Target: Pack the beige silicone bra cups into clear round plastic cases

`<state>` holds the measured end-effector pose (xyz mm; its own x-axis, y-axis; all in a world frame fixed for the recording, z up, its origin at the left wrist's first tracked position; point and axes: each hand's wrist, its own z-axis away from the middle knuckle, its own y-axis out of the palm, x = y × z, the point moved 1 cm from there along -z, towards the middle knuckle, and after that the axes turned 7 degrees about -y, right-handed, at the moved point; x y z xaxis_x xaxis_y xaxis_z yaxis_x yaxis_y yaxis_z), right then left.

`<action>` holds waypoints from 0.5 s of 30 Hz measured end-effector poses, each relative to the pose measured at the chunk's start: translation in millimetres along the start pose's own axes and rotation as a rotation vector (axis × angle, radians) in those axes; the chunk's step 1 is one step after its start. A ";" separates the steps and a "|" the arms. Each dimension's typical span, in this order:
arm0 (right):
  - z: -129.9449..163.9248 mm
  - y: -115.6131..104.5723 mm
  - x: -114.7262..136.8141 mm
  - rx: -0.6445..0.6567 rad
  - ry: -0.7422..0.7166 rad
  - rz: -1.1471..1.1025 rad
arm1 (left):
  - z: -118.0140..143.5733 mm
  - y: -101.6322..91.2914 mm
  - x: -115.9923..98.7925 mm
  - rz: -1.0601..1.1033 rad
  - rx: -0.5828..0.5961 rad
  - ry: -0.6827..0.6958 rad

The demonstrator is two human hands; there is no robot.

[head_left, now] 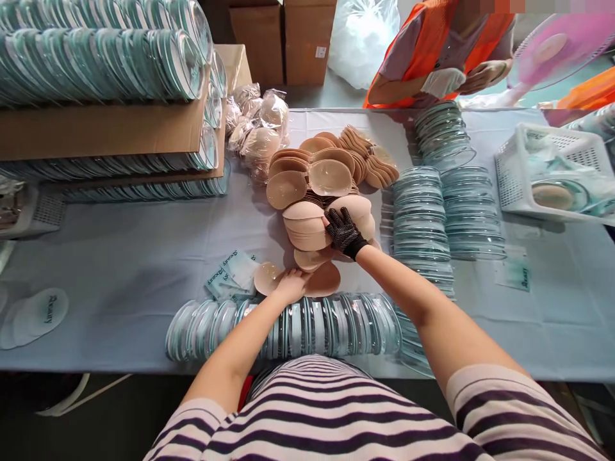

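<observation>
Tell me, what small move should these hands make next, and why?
Perhaps lift the lower tan cups with the bare left hand: it is already at their middle, while the gloved right hand lies on the paler stack just beyond.

Right hand (344, 232) on beige cups (305, 234)

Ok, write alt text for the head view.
A person's gloved right hand touches a stack of beige cups; the bare left hand touches a pair nearer the body. Round clear cases stand in rows on the table, and a co-worker in an orange vest stands opposite.
</observation>
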<state>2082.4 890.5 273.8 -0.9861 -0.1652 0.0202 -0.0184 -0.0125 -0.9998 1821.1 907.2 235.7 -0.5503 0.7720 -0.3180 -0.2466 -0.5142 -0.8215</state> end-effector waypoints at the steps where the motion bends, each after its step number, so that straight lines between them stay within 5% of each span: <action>1: -3.1 1.9 1.2 0.004 0.027 0.005 | -1.2 0.4 -1.5 0.028 -0.006 -0.008; 5: -20.7 -14.8 -2.6 0.001 0.051 0.023 | -1.9 0.4 -7.3 0.154 -0.059 -0.063; 15: -63.9 -114.5 -28.0 -0.031 0.206 0.060 | 17.9 -6.2 -18.9 0.557 -0.138 -0.088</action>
<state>2101.6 959.6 387.1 -0.9985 0.0402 -0.0385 0.0394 0.0224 -0.9990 1818.7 889.1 255.4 -0.6333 0.3614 -0.6844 0.2023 -0.7762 -0.5971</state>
